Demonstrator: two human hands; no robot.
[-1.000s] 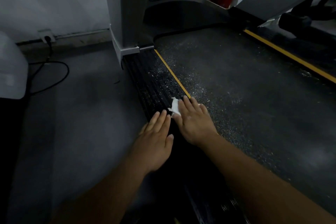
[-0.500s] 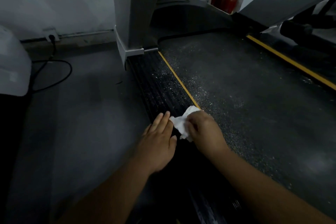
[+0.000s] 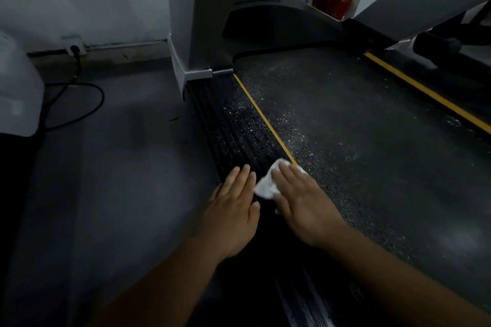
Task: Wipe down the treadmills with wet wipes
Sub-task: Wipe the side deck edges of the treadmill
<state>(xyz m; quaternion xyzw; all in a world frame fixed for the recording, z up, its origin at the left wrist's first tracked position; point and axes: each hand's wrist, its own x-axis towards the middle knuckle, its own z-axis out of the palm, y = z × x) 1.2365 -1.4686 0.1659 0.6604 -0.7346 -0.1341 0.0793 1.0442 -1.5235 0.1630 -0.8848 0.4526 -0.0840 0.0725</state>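
Fingers: right hand (image 3: 305, 204) has its fingers (image 3: 288, 178) laid out straight and close together, pressing flat on the crumpled white wet wipe (image 3: 265, 184), not curled round it; left hand (image 3: 233, 210) is flat too, fingers straight, holding nothing, just resting on the rail
Wipe: tucked under the right fingertips and poking out on the thumb side, just beside the left fingertips, on the near stretch of the ribbed black side rail (image 3: 233, 127) next to the thin yellow stripe (image 3: 265, 119)
What changed: half a sec ago the right hand was bunched up on the wipe, now it's spread flat over it again, same as a second back; left hand hasn't budged
Meaning: reads to me like a scrub stroke, gather then press, so the job is still on this one patch of rail and nowhere near finished
Surface: the rail further up and the dark grey running belt (image 3: 358, 127) are speckled with pale dust or droplets, can't tell which; those ribs will probably trap grime, so wiping along the grooves seems smarter
Room: pretty dim; grey upright post (image 3: 210, 21) at the head of the rail, two red fire extinguishers (image 3: 334, 0) by the back wall, black cable (image 3: 79, 103) looping over the grey floor (image 3: 119, 180) from a white wall socket (image 3: 74, 46)
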